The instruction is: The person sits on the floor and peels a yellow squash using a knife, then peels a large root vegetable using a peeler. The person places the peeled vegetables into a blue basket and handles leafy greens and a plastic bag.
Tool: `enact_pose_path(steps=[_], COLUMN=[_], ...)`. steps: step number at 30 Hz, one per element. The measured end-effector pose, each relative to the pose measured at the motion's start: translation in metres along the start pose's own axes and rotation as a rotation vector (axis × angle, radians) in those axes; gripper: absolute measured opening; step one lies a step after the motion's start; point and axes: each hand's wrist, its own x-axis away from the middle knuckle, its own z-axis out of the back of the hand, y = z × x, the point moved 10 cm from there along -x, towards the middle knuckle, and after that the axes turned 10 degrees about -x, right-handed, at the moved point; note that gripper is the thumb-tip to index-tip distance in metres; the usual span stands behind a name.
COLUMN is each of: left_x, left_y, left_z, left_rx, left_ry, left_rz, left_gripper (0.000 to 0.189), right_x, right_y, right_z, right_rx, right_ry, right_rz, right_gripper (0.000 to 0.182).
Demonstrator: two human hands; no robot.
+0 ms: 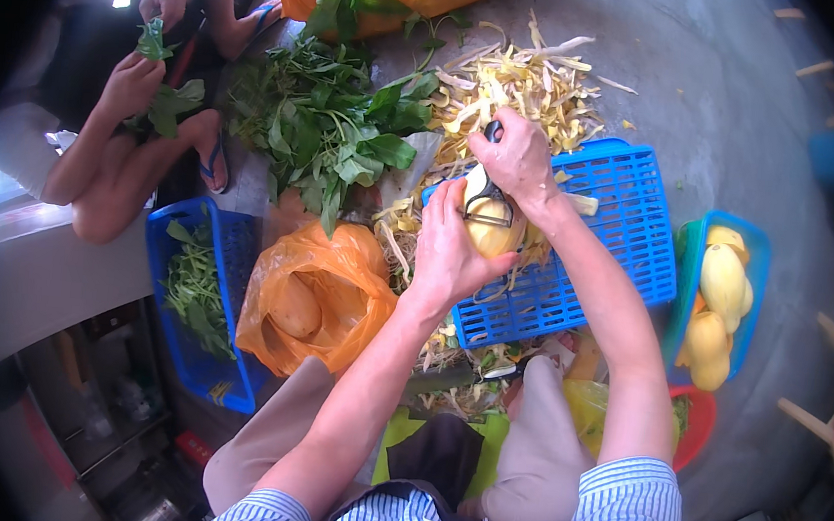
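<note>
My left hand (452,245) grips a pale yellow, partly peeled vegetable (492,230), perhaps a squash, over an upturned-looking blue slotted plastic basket (637,205). My right hand (517,154) is closed around the black handle of a Y-shaped peeler (490,192), whose blade lies across the vegetable. A large heap of yellowish peelings (528,92) spreads beyond the basket. At the left, an open orange plastic bag (265,299) holds an unpeeled tan vegetable (295,306). Several peeled yellow ones (722,280) lie in a teal-blue basket (760,253) at the right.
Leafy greens (340,120) lie on the floor beyond the bag. Another person's hands (135,79) hold leaves at the upper left. A blue basket (183,381) of greens stands left. A knife (451,377) lies near my knees, and a red bowl (700,427) sits at the right.
</note>
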Motion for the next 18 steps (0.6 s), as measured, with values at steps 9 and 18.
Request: enact_pose_path(steps=[9, 18], left_x=[-0.011, -0.018], left_y=[0.011, 0.002], left_z=[0.000, -0.003], left_rx=[0.051, 0.122], left_ry=[-0.057, -0.106], left_rz=[0.004, 0.005], left_gripper=[0.106, 0.106], right_x=[-0.058, 0.014], right_y=[0.109, 0.002], right_z=[0.071, 0.021], right_rx=[0.150, -0.217], right_ry=[0.346, 0.100], right_rz=[-0.149, 0.110], right_gripper=[0.033, 0.029])
